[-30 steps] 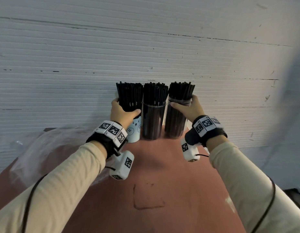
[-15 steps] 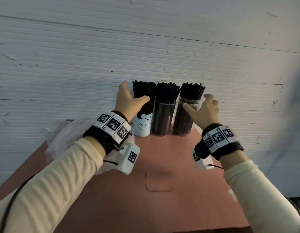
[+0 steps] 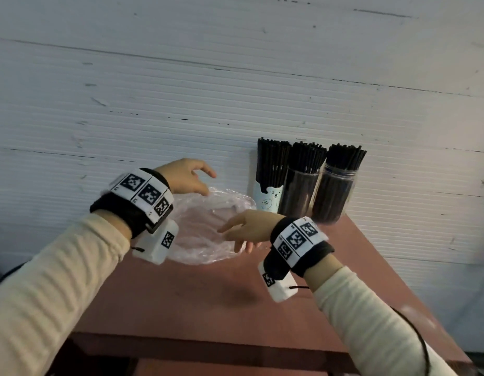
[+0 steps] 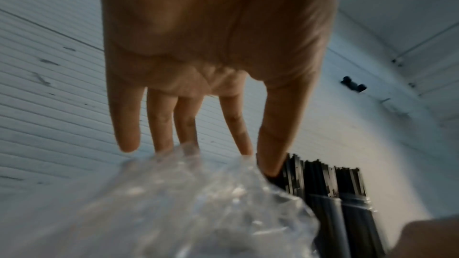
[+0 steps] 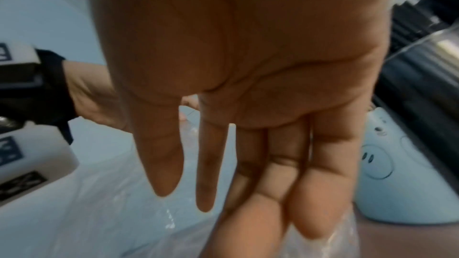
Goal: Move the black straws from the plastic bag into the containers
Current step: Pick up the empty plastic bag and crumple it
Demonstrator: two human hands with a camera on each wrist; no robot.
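Black straws stand upright in three containers at the back right of the table: a pale blue bear cup, a clear jar and a second clear jar. A crumpled clear plastic bag lies left of the cup; no straws show inside it. My left hand hovers over the bag's far edge with fingers spread and straight, and its fingertips are at the bag. My right hand reaches over the bag's near right side, fingers extended, holding nothing.
The reddish-brown table stands against a white ribbed wall. Its front edge lies close below my forearms and its right edge runs just past the jars. The bear cup is close beside my right hand.
Both hands let go of the outer containers and moved left and down to the plastic bag. My view swung left, so the containers now sit to the right.
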